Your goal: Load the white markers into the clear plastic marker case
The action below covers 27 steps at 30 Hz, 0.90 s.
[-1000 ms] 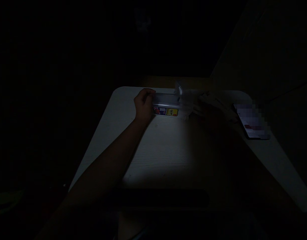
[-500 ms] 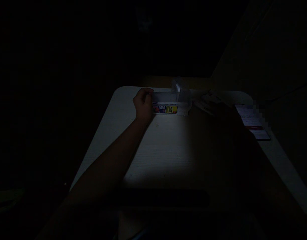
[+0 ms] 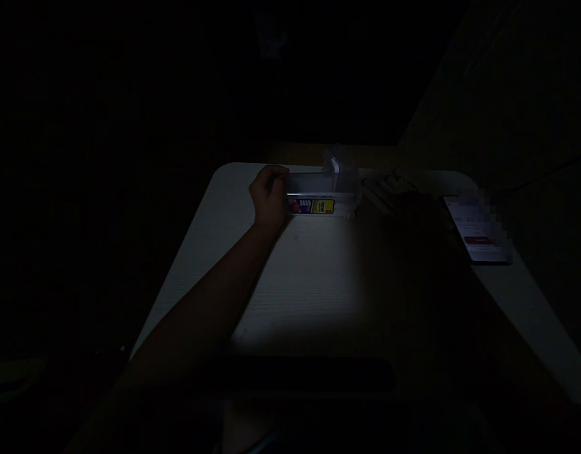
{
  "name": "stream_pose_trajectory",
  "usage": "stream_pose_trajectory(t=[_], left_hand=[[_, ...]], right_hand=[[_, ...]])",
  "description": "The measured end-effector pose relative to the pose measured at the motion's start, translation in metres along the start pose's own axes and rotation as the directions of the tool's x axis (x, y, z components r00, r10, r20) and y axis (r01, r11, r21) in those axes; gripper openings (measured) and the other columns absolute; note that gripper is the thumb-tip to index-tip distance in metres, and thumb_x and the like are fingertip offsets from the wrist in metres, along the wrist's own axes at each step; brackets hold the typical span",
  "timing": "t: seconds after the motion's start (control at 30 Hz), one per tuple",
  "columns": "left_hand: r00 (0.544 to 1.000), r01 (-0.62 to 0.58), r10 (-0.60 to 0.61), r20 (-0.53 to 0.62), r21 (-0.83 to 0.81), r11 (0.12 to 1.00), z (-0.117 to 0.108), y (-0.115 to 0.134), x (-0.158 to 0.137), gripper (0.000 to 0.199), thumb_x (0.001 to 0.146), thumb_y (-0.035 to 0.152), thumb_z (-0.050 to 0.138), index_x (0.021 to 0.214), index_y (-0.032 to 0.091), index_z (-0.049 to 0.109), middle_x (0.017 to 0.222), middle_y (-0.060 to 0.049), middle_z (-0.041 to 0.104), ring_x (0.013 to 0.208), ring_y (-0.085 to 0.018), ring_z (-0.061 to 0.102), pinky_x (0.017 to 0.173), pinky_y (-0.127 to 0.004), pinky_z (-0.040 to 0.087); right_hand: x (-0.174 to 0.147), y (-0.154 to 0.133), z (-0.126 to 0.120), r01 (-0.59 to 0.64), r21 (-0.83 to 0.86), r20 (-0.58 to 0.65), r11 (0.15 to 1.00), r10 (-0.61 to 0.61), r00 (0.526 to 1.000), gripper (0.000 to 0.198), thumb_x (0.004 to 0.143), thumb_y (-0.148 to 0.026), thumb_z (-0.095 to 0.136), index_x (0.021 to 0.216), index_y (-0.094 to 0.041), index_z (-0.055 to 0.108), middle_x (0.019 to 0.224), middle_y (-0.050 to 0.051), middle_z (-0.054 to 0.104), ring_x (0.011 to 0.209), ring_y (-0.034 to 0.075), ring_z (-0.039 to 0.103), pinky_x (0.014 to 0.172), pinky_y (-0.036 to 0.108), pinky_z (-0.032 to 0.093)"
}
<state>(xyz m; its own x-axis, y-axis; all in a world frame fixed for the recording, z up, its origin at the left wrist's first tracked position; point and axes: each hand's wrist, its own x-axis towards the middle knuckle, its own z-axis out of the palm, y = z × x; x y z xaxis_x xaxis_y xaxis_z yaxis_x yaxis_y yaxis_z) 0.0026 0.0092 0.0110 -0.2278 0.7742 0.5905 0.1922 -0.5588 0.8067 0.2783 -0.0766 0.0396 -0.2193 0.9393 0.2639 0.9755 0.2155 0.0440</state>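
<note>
A clear plastic box [image 3: 309, 183] with a colourful label on its front side lies near the far edge of the white table [image 3: 300, 271]. My left hand [image 3: 268, 195] is closed around the box's left end, thumb and fingers bent over it. At the box's right end, a clear flap-like piece [image 3: 336, 165] stands up. To the right of the box, my right hand [image 3: 416, 211] is in deep shadow, beside a pale, crumpled-looking thing [image 3: 387, 187] that I cannot make out. Darkness hides the right fingers, and whether they hold that thing does not show.
A lit phone [image 3: 479, 230] lies on the table's right side, partly blurred out. Behind the far edge runs a brownish strip [image 3: 290, 151]. A dark bar [image 3: 309, 373] crosses by the near edge. Most of the surroundings are black.
My right hand and forearm have shifted slightly left, uncovering the phone's left edge. My left hand stays on the box, which looks unmoved apart from a slight camera shift.
</note>
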Motion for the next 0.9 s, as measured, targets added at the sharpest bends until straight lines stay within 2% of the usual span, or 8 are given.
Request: stream_pose_trajectory(t=[0.1, 0.27, 0.4, 0.67, 0.9], left_hand=[[1.000, 0.009, -0.010, 0.005, 0.011, 1.000, 0.000, 0.001, 0.000, 0.010, 0.075, 0.020, 0.049, 0.073, 0.019, 0.059, 0.073, 0.000, 0.062, 0.074, -0.013, 0.059, 0.067, -0.024, 0.047], [1.000, -0.011, 0.011, 0.009, 0.017, 1.000, 0.000, 0.003, 0.000, 0.010, 0.076, 0.021, 0.050, 0.072, 0.018, 0.059, 0.073, 0.000, 0.062, 0.073, -0.014, 0.059, 0.066, -0.024, 0.047], [1.000, -0.019, 0.018, 0.011, 0.019, 1.000, 0.000, 0.001, 0.000, 0.011, 0.077, 0.023, 0.051, 0.071, 0.019, 0.059, 0.073, 0.000, 0.061, 0.074, -0.014, 0.060, 0.069, -0.025, 0.048], [0.999, -0.019, 0.019, 0.026, 0.024, 1.000, 0.000, -0.002, 0.000, 0.013, 0.080, 0.029, 0.051, 0.075, 0.019, 0.058, 0.076, -0.001, 0.062, 0.077, -0.015, 0.060, 0.071, -0.028, 0.049], [1.000, -0.012, 0.011, 0.015, 0.004, 1.000, 0.001, -0.003, -0.001, 0.011, 0.079, 0.025, 0.051, 0.074, 0.020, 0.059, 0.074, 0.000, 0.062, 0.076, -0.014, 0.060, 0.072, -0.027, 0.049]], right_hand=[[-0.002, -0.007, 0.005, -0.087, -0.036, -0.010, 0.996, 0.087, 0.996, 0.054, 0.086, -0.029, 0.041, 0.139, -0.020, 0.038, 0.143, 0.012, 0.037, 0.129, 0.032, 0.038, 0.103, 0.057, 0.032], [-0.004, -0.015, 0.015, -0.064, -0.013, -0.030, 0.998, 0.064, 0.998, 0.054, 0.089, -0.021, 0.030, 0.143, -0.023, 0.031, 0.148, 0.008, 0.028, 0.136, 0.028, 0.029, 0.104, 0.055, 0.032], [-0.001, -0.017, 0.015, -0.082, 0.000, 0.009, 0.997, 0.082, 0.997, 0.055, 0.088, -0.021, 0.031, 0.143, -0.020, 0.031, 0.147, 0.010, 0.030, 0.134, 0.028, 0.033, 0.105, 0.052, 0.035], [0.002, -0.028, 0.012, -0.249, -0.034, 0.091, 0.968, 0.252, 0.964, 0.052, 0.089, -0.020, 0.030, 0.140, -0.017, 0.037, 0.140, 0.014, 0.040, 0.125, 0.032, 0.043, 0.100, 0.055, 0.037], [0.002, -0.026, 0.016, -0.289, -0.009, 0.012, 0.957, 0.289, 0.957, 0.049, 0.087, -0.022, 0.032, 0.133, -0.014, 0.045, 0.135, 0.016, 0.045, 0.123, 0.032, 0.043, 0.099, 0.057, 0.034]])
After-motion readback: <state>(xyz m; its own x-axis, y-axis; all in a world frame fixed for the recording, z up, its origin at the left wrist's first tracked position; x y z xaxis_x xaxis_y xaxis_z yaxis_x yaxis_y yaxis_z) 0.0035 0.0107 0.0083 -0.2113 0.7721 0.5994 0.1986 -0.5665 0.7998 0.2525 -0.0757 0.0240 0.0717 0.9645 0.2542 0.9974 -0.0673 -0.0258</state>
